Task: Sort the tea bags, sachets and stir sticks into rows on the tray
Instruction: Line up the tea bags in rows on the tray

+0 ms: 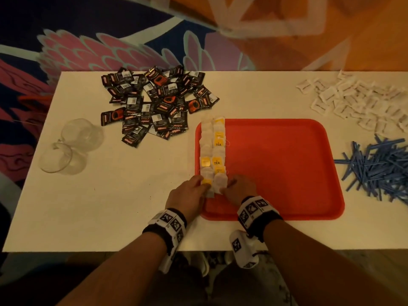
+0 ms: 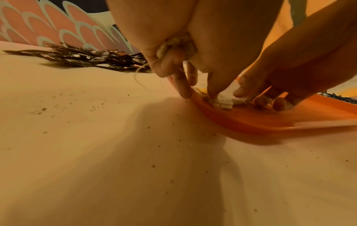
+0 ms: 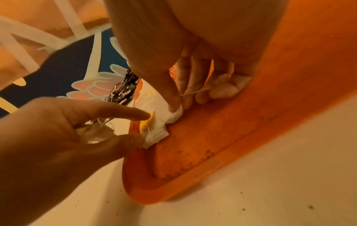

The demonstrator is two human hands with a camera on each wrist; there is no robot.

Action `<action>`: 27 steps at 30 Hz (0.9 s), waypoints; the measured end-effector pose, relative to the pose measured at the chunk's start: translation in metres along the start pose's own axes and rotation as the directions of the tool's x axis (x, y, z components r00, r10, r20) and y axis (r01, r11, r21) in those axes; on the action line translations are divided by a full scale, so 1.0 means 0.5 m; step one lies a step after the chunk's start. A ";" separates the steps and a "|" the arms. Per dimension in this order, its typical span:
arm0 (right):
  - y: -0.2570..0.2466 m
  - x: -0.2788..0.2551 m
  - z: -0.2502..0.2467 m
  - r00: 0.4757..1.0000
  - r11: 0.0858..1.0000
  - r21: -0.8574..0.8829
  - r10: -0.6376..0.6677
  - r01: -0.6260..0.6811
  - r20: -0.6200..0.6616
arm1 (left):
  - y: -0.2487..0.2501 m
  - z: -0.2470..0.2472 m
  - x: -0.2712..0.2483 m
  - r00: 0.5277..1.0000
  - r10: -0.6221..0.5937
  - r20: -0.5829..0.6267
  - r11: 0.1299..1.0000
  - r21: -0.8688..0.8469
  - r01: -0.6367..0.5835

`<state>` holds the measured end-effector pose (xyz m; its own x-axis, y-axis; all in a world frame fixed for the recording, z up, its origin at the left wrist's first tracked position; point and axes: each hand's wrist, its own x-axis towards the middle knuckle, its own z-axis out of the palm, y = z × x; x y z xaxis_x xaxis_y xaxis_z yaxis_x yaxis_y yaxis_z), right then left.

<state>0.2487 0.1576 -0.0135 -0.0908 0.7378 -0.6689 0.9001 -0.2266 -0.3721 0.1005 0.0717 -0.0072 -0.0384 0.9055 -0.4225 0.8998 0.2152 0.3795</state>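
A red tray (image 1: 276,162) lies on the white table. Two rows of tea bags (image 1: 217,151) with yellow tags run along its left side. Both hands meet at the near end of the rows. My left hand (image 1: 204,184) touches the nearest tea bag (image 2: 222,102) with thumb and forefinger, while its curled outer fingers grip a bunch of spare tea bags (image 2: 166,45). My right hand (image 1: 227,186) presses its thumb on the same end tea bag (image 3: 173,114). Its curled outer fingers hold another tea bag (image 3: 228,78) with a trailing string.
Black sachets (image 1: 154,102) are heaped at the back left and small white sachets (image 1: 353,100) at the back right. Blue stir sticks (image 1: 379,168) lie piled right of the tray. Two clear glass cups (image 1: 70,146) stand at the left. Tea crumbs dot the table.
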 end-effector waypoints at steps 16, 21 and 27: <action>0.008 0.014 -0.012 0.998 0.999 -0.011 -0.030 0.031 0.051 | -0.002 0.024 -0.010 0.992 -0.007 -0.127 0.998 0.055 0.014; 0.018 0.014 -0.011 1.000 0.992 0.128 0.023 -0.022 -0.006 | -0.006 0.006 -0.010 0.944 -0.264 -0.200 0.933 -0.302 0.197; 0.038 -0.006 -0.041 0.986 0.940 0.339 0.012 0.045 -0.163 | 0.008 -0.036 0.014 0.873 -0.488 -0.005 0.467 -0.846 0.256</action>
<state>0.2751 0.1643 -0.0053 -0.0090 0.8290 -0.5591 0.6972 -0.3956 -0.5978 0.0961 0.0855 0.0064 -0.4751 0.6870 -0.5498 0.0424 0.6420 0.7655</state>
